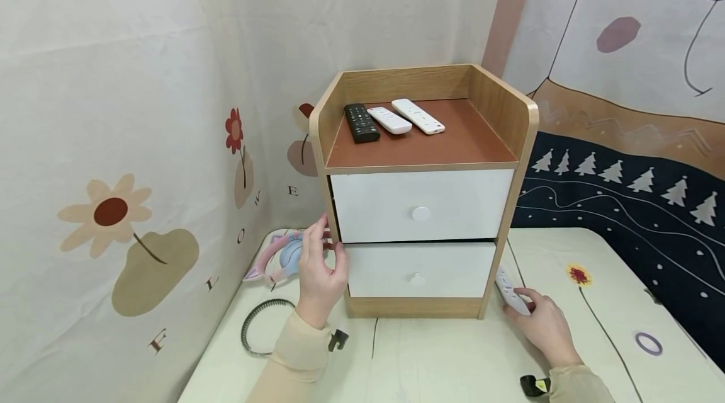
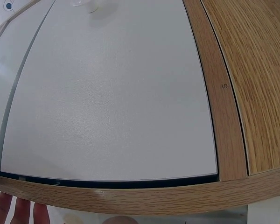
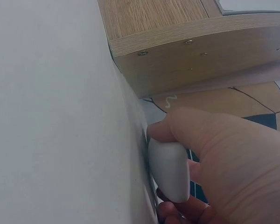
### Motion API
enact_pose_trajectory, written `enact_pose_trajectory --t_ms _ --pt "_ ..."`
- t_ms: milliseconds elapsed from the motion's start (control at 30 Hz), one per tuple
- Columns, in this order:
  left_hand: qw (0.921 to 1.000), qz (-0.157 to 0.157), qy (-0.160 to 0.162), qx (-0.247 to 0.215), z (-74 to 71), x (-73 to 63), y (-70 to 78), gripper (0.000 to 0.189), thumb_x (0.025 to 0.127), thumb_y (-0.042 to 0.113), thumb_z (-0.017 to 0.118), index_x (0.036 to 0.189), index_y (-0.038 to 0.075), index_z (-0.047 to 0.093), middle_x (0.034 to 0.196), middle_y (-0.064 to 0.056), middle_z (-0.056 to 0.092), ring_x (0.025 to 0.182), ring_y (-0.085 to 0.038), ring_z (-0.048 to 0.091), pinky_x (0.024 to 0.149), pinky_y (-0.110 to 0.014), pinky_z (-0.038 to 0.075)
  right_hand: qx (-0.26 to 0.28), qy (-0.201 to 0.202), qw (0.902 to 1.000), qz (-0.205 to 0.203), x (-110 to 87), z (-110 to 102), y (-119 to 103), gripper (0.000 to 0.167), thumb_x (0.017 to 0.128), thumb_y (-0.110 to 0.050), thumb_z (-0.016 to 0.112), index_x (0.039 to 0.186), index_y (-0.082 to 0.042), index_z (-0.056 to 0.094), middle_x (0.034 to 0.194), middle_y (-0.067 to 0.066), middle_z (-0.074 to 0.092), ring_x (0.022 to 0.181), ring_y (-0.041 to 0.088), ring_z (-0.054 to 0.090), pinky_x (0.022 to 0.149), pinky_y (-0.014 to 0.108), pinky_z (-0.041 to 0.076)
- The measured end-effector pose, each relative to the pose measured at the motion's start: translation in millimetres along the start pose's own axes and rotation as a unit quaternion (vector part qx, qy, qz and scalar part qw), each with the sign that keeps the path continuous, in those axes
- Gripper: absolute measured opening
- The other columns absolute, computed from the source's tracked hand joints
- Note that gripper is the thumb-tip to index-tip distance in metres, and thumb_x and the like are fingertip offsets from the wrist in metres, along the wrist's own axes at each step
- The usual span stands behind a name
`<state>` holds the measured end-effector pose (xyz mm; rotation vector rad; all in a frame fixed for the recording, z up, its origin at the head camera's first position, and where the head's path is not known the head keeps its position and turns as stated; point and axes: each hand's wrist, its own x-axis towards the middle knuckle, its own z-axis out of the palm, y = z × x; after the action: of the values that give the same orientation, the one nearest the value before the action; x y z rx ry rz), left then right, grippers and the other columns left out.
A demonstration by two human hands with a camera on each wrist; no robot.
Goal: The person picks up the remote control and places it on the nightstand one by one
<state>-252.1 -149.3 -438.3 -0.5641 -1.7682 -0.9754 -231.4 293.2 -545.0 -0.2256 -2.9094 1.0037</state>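
Observation:
A small wooden cabinet (image 1: 416, 307) has a white upper drawer (image 1: 385, 201) and a white lower drawer (image 1: 379, 271), both with round knobs. My left hand (image 1: 320, 271) holds the cabinet's left side panel, thumb at the front edge and fingers along the outer side; only fingertips (image 2: 21, 210) show in the left wrist view. Beside the cabinet's right side, my right hand (image 1: 546, 326) grips a white remote control (image 1: 510, 291) low at the tabletop. Its rounded white end (image 3: 170, 170) sits between thumb and fingers. On the cabinet's top lie a black remote (image 1: 361, 123) and two white remotes (image 1: 389, 120).
Pink and blue headphones (image 1: 277, 258) lie left of the cabinet, behind the left hand. A dark coiled ring (image 1: 246, 330) is near the left forearm. A purple ring (image 1: 648, 344) lies at the right. Patterned fabric (image 1: 623, 201) hangs behind the table (image 1: 442, 359).

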Motion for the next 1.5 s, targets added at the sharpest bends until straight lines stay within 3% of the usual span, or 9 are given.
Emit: enact_pose_trajectory --t_ms 233,500,733,900,933,1000,1167,1367,1500 --pt "1.0000 0.007 -0.002 0.007 -0.4 -0.1 -1.0 0.065 0.094 -0.008 0.063 0.158 -0.005 0.050 0.134 -0.026 0.062 0.106 -0.029 0.067 0.082 -0.021 0.060 0.018 0.018 0.9997 0.005 -1.7 -1 -3 0.063 0.098 -0.034 0.075 0.148 0.002 0.062 0.121 0.033 0.070 0.097 0.034 0.067 0.069 0.030 0.047" --pt "0.9999 0.016 -0.002 0.004 0.8 0.1 -2.3 0.066 0.094 -0.007 0.062 0.158 -0.005 0.050 0.134 -0.027 0.062 0.106 -0.030 0.067 0.075 -0.037 0.064 0.053 0.033 0.9977 0.026 -9.9 -14 -17 0.064 0.099 -0.041 0.076 0.149 -0.003 0.063 0.124 0.031 0.073 0.100 0.033 0.069 0.072 0.029 0.047" --pt "0.9999 0.016 -0.004 0.002 2.1 -1.5 -3.0 0.067 0.093 -0.007 0.062 0.158 -0.005 0.050 0.134 -0.026 0.062 0.105 -0.030 0.068 0.076 -0.031 0.063 0.081 0.139 0.9869 0.018 -22.4 -26 -38 0.055 0.097 -0.038 0.080 0.143 -0.009 0.070 0.125 0.028 0.073 0.102 0.032 0.068 0.074 0.025 0.045" --pt "0.9999 0.013 -0.003 0.000 1.5 -2.3 -2.8 0.067 0.093 -0.008 0.062 0.159 -0.004 0.049 0.134 -0.026 0.062 0.105 -0.030 0.068 0.078 -0.027 0.063 0.118 0.214 0.9697 0.004 -30.3 -34 -56 0.050 0.095 -0.033 0.083 0.139 -0.011 0.073 0.120 0.024 0.074 0.084 0.007 0.060 0.064 0.017 0.044" --pt "0.9999 0.013 -0.002 -0.001 1.4 -2.2 -2.7 0.067 0.093 -0.008 0.062 0.159 -0.004 0.049 0.134 -0.026 0.062 0.106 -0.030 0.068 0.078 -0.027 0.063 0.131 0.233 0.9637 -0.005 -32.1 -37 -61 0.049 0.095 -0.031 0.084 0.138 -0.011 0.074 0.117 0.023 0.074 0.080 0.002 0.057 0.062 0.015 0.044" --pt "0.9999 0.013 -0.001 -0.002 1.3 -1.8 -2.5 0.067 0.093 -0.008 0.062 0.159 -0.004 0.049 0.134 -0.026 0.062 0.106 -0.030 0.068 0.077 -0.030 0.063 0.159 0.278 0.9469 -0.026 -35.5 -42 -70 0.045 0.093 -0.025 0.085 0.135 -0.011 0.076 0.105 0.005 0.076 0.074 -0.006 0.052 0.061 0.010 0.044" --pt "0.9999 0.015 0.003 0.001 0.7 -0.9 -3.2 0.066 0.093 -0.007 0.062 0.158 -0.005 0.050 0.134 -0.027 0.062 0.106 -0.030 0.068 0.075 -0.034 0.064 0.231 0.384 0.8877 -0.105 -41.8 -60 -98 0.040 0.089 -0.008 0.086 0.128 -0.006 0.079 0.090 -0.030 0.058 0.072 -0.008 0.054 0.066 0.003 0.043" --pt "0.9998 0.016 0.004 0.009 -0.1 0.0 -3.7 0.066 0.094 -0.005 0.062 0.158 -0.004 0.050 0.133 -0.026 0.062 0.104 -0.030 0.068 0.078 -0.028 0.062 0.301 0.441 0.8178 -0.214 -52.4 -87 -134 0.037 0.089 0.005 0.078 0.124 0.015 0.071 0.100 -0.025 0.060 0.078 -0.006 0.056 0.068 0.001 0.046" --pt "0.9998 0.016 0.004 0.013 -0.4 0.3 -2.8 0.066 0.093 -0.005 0.063 0.158 -0.004 0.051 0.132 -0.026 0.063 0.099 -0.029 0.069 0.075 -0.032 0.062 0.376 0.449 0.7545 -0.296 -59.6 -96 -154 0.038 0.086 0.009 0.076 0.120 0.023 0.065 0.107 -0.014 0.062 0.082 0.001 0.060 0.074 0.005 0.053"
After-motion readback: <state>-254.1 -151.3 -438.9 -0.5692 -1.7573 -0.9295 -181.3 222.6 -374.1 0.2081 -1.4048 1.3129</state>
